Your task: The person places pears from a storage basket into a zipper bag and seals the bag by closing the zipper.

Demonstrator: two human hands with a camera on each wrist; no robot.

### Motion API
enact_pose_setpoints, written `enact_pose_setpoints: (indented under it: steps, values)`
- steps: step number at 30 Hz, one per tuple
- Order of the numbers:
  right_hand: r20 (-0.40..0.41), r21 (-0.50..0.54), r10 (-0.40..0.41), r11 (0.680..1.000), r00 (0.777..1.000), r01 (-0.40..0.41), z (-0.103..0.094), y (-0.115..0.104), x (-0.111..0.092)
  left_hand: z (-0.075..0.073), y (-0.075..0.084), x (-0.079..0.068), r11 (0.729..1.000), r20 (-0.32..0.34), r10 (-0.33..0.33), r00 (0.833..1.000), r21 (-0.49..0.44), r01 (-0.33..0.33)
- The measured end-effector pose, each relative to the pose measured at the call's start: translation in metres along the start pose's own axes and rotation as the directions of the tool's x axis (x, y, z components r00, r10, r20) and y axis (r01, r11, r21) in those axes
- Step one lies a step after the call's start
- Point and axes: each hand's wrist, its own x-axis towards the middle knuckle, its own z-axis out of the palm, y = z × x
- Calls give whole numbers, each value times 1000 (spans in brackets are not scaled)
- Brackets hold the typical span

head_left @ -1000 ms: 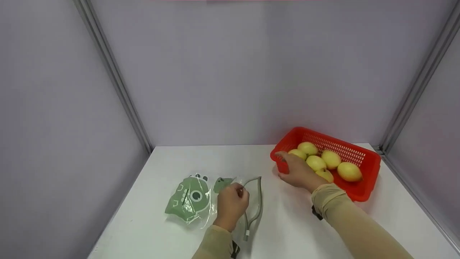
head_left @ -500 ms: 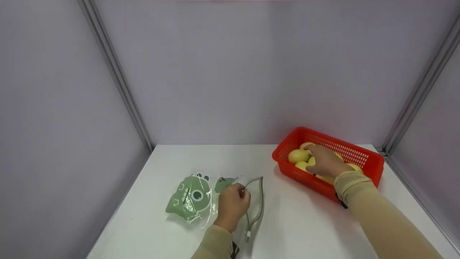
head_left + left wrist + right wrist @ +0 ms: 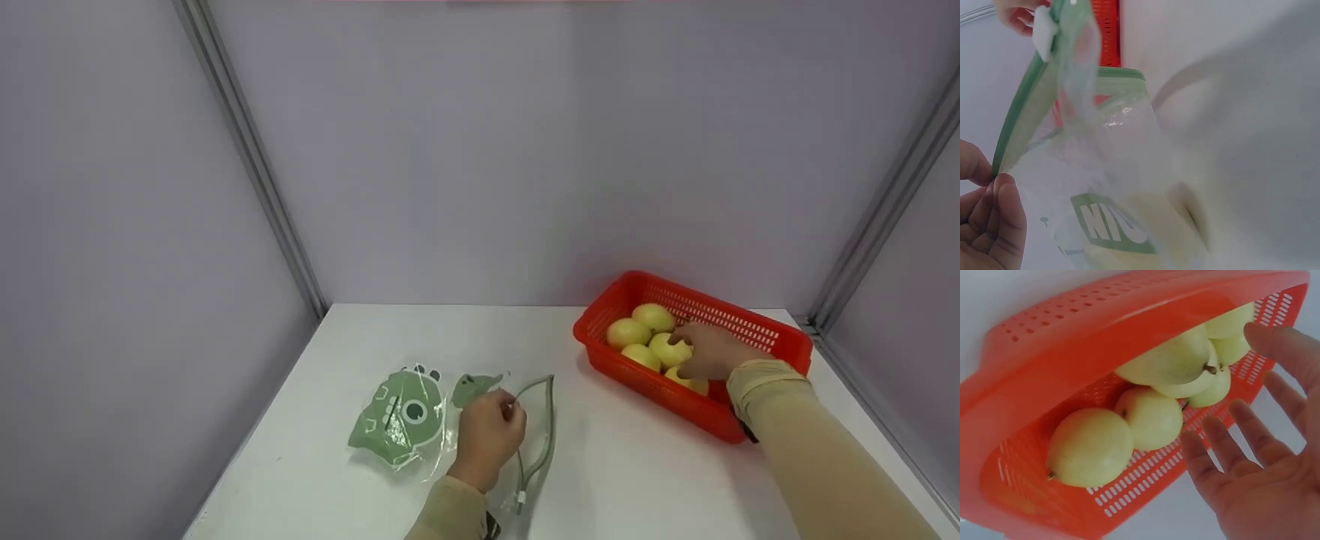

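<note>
My left hand pinches the edge of a clear zip bag with a green one-eyed monster face printed on it. In the left wrist view, the bag's green-edged mouth gapes. A white slider sits on the seal, and something pale yellow shows blurred through the plastic. My right hand hovers in the red basket over round yellow-green fruits, apples or pears. Its fingers are spread, with nothing gripped in the right wrist view. Part of the pile is hidden behind that hand in the head view.
The white table meets a grey back wall, with side walls left and right. The perforated basket stands at the back right, its raised rim around the fruits.
My right hand has moved from the basket's left rim rightward over the fruits. One fruit's visible position shifts as the hand moves across. The left hand stays at the bag.
</note>
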Motion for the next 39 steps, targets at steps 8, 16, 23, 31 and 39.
enact_pose_setpoints:
  steps: [8, 16, 23, 31, 39]
  values:
    - [137, -32, 103, 995, 985, -99, 5, -8, -7, 0, -3, -1, 1000, -3, -8, 1000, 27, 8]
    - [135, -25, 143, 990, 980, -141, 5, -19, -25, 0, -2, -3, 1000, -12, 6, 1000, 28, -6]
    - [111, -35, 160, 987, 981, -157, 11, -9, -30, 5, 1, -2, 999, -6, 34, 999, 37, -34]
    - [78, -31, 164, 986, 983, -162, 18, -7, -33, 3, -3, -1, 995, -2, 71, 997, 68, -71]
    - [37, 33, 183, 982, 982, -185, 18, -6, -34, 3, -8, 1, 994, -12, 55, 998, 91, -53]
